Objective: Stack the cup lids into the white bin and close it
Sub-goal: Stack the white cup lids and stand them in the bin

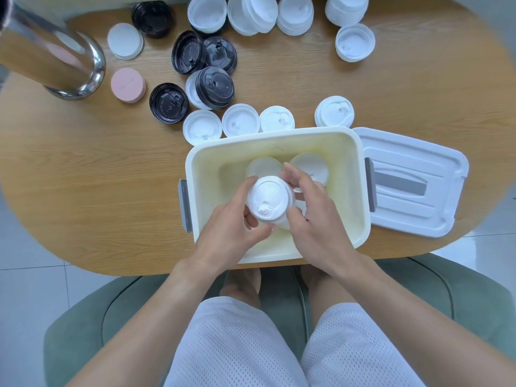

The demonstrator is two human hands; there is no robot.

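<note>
A rounded wooden table [83,191] stands on a pale tiled floor [25,297] (glossy, with light reflecting at the right), and a green cushioned chair [279,317] sits tucked against its near edge.

Bright, even, diffuse daylight; shadows soft and faint, a pale one under the fingers [293,174] inside the bin [195,163]. Strong specular glare on the steel cylinder [69,60], far up-left of the fingers, also smeared and out of focus. Heavy wide-angle bowing of the table [83,191] edge. Sharp near the fingers; softer toward corners. Mild overexposure on white lids [354,41].
</note>
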